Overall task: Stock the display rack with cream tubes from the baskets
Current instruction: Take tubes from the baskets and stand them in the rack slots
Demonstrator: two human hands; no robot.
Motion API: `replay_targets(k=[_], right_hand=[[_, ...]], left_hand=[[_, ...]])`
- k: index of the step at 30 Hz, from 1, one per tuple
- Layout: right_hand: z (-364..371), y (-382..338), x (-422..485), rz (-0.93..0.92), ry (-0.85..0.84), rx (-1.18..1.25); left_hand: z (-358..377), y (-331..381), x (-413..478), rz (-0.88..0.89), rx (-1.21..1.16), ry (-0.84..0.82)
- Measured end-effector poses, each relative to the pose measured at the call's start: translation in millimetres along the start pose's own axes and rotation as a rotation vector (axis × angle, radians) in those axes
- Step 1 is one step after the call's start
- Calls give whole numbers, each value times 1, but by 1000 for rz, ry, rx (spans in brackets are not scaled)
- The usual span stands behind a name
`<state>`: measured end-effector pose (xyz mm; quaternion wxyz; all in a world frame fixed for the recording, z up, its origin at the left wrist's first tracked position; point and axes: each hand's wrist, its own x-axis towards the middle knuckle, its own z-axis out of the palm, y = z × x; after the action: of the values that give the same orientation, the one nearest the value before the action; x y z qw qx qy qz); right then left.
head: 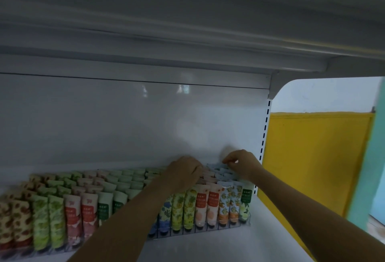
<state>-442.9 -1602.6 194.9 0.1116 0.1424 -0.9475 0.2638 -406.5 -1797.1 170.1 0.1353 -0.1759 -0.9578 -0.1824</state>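
A clear display rack (210,231) on the white shelf holds several rows of upright cream tubes (201,205) in floral prints. My left hand (184,171) reaches over the rack, palm down, its fingers curled among the tops of the pink tubes near the back. My right hand (242,163) is at the back right corner of the rack, fingers pinched at the tops of the pale blue tubes (220,173). What either hand holds is hidden by the fingers. No basket is in view.
The shelf back panel (125,120) rises right behind the rack, and an upper shelf (166,32) hangs overhead. Bare shelf surface (208,249) lies in front of the rack. A yellow panel (312,157) stands to the right of the shelf upright.
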Motion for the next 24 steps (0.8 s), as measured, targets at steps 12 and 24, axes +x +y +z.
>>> replay_targets(k=[12, 24], right_hand=[[1, 5, 2, -8, -82, -87], [-10, -16, -14, -172, -191, -84]], left_hand=[[7, 24, 11, 39, -36, -87], [6, 14, 12, 92, -69, 76]])
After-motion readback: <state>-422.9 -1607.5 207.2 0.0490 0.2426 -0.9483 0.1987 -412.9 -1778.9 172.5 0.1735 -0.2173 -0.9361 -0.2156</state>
